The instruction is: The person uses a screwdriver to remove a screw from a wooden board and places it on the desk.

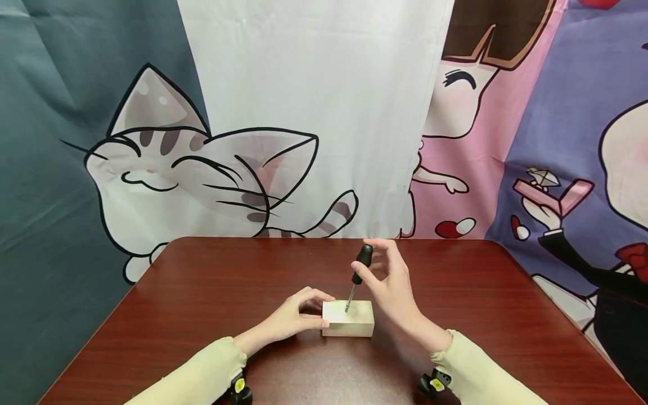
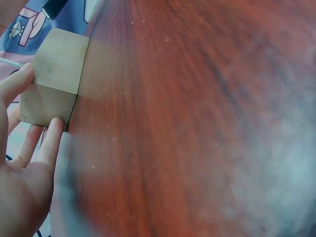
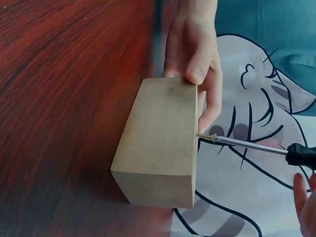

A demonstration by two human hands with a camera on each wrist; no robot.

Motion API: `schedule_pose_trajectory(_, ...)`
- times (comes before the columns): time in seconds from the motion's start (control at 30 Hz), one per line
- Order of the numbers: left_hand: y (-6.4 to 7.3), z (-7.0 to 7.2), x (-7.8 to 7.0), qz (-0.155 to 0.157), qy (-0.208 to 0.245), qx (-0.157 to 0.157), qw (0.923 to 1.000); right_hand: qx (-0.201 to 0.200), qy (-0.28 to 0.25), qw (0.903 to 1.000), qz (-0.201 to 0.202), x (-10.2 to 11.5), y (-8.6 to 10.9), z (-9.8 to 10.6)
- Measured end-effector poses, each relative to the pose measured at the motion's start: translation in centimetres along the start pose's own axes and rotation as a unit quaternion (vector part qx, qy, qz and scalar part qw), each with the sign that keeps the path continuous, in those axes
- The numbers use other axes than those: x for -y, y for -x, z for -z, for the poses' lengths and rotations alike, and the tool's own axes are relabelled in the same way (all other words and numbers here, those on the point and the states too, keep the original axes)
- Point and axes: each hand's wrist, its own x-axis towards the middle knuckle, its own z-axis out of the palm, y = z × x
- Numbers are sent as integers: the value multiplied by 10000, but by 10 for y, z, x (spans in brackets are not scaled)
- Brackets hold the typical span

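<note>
Wooden block [image 1: 349, 328] between side edges of table [image 1: 212, 287]: left hand [image 1: 288, 318] pinches end, right hand [image 1: 392, 286] pinches screwdriver [image 1: 362, 260]; best keep shaft [image 3: 252, 144] square over screw [image 3: 206, 137], seemingly barely seated.

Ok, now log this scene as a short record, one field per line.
Left hand: left hand grips the left end of the wooden block between thumb and fingers
Right hand: right hand holds the black handle of the screwdriver
Screwdriver: tip at the screw, leaning slightly right in the head view
Screw: brass-coloured, its head standing proud of the block's top
Block: resting on the reddish-brown table
Background: cartoon-printed backdrop behind the table
</note>
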Motion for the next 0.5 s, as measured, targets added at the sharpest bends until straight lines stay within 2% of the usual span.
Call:
schedule_pose_trajectory(0.13,-1,0,1,-42,-27,4,10000,-144,56,9998,-149,2,-1,1)
schedule_pose_trajectory(0.37,-1,0,2,-51,-7,20,10000,4,-143,9991,-405,4,-3,5)
schedule_pose_trajectory(0.5,-1,0,3,-43,5,32,10000,116,-211,9990,-366,2,-2,8)
